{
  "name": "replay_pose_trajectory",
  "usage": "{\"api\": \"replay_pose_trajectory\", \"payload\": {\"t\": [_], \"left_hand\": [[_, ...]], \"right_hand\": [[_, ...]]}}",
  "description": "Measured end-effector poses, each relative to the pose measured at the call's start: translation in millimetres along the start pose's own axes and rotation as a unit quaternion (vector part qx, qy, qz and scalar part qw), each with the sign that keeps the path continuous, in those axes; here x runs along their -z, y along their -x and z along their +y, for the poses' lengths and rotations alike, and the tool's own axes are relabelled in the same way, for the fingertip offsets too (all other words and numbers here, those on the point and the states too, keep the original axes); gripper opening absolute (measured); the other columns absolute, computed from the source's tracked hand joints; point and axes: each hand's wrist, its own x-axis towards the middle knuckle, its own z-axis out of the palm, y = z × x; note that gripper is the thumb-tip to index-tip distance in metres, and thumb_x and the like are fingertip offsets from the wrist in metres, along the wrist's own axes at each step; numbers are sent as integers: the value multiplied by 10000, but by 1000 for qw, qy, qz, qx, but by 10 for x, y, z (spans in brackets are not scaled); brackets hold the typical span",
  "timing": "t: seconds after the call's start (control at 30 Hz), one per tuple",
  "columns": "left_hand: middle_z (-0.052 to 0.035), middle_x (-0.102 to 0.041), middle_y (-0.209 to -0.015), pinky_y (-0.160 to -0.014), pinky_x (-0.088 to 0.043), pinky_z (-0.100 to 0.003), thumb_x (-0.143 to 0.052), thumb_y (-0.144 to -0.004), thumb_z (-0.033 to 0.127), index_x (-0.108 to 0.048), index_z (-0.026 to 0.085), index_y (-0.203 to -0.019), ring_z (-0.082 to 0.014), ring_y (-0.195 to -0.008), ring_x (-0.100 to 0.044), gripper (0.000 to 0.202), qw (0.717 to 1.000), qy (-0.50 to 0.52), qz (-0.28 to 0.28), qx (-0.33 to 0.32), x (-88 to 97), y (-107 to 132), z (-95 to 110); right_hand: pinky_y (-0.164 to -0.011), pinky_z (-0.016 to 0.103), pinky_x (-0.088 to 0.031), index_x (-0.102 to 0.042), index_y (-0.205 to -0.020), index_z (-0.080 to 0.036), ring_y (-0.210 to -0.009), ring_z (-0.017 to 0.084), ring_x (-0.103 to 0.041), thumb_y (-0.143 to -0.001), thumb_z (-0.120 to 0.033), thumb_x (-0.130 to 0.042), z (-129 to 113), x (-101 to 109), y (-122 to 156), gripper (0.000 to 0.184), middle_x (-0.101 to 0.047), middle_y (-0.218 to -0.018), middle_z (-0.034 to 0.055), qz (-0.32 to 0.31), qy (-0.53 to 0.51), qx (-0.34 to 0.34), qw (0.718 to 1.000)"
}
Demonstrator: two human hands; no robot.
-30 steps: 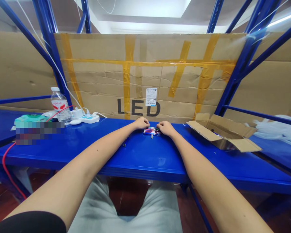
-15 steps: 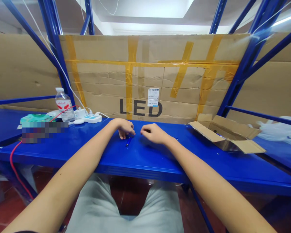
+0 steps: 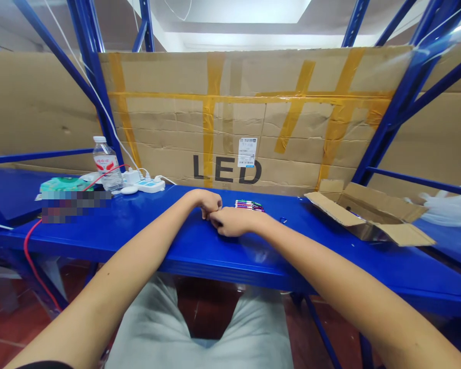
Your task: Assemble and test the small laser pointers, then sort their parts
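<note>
My left hand (image 3: pixel 210 202) is over the middle of the blue table, fingers bent down and pinched together. My right hand (image 3: pixel 234 221) meets it from the right, curled closed with its fingertips against the left fingers. Whatever lies between the fingers is hidden. Just behind my right hand lies a row of slim shiny pieces (image 3: pixel 249 205) in purple, red and green, partly covered by the hand. A small dark blue loop-shaped piece (image 3: pixel 283 220) lies on the table to the right of my right wrist.
An open cardboard box (image 3: pixel 363 218) stands on the right of the blue table (image 3: pixel 138 233). On the left are a water bottle (image 3: pixel 106 166), a white power strip (image 3: pixel 151 185), a green packet (image 3: pixel 63 185) and a red cable (image 3: pixel 30 251). A large carton (image 3: pixel 169 128) stands behind.
My right hand has moved left and down to meet my left hand, uncovering the row of coloured pieces. The blue piece with a metal end under my left hand is now out of sight.
</note>
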Motion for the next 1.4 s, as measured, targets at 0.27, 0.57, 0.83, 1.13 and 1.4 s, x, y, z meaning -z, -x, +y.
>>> {"api": "replay_pose_trajectory", "payload": {"t": [0.27,0.57,0.83,1.13,1.4], "left_hand": [[-7,-596,-550,-498,-461,-268,-633,-629,116,-574,173,-649,-163,-512,-582,85,989,3,-111,-99,-264,45,339],[-47,-673,-833,-711,-446,-271,-564,-836,240,-650,156,-816,-163,-779,-603,122,960,-84,95,-248,-470,-23,435],[-59,-675,-998,-821,-446,-288,-542,-872,192,-704,186,-938,-189,-910,-607,175,921,-205,162,-288,-590,-183,322],[-50,-712,-975,-838,-452,-288,-558,-849,166,-721,191,-900,-193,-913,-631,172,928,-191,143,-286,-623,-244,297],[-45,-716,-941,-805,-462,-259,-602,-806,115,-728,160,-886,-157,-858,-636,156,944,-110,105,-293,-570,-143,312]], "right_hand": [[-524,255,-442,-566,-1077,-166,-637,176,-643,-741,-277,-655,1267,448,938,364,-708,-716,46,43,-418,-68,905],[-521,243,-493,-576,-751,-162,-664,169,-652,-675,-204,-698,1702,176,964,150,-724,-760,89,205,-358,-199,889],[-468,230,-467,-549,-798,-174,-564,140,-611,-698,-172,-685,1534,73,755,169,-689,-666,36,192,-349,-162,903],[-483,241,-476,-526,-810,-182,-602,162,-649,-709,-220,-693,1548,63,764,199,-711,-725,50,160,-362,-163,904],[-511,252,-500,-538,-789,-184,-630,169,-654,-684,-257,-713,1541,72,788,217,-718,-749,60,129,-377,-147,906]]}}
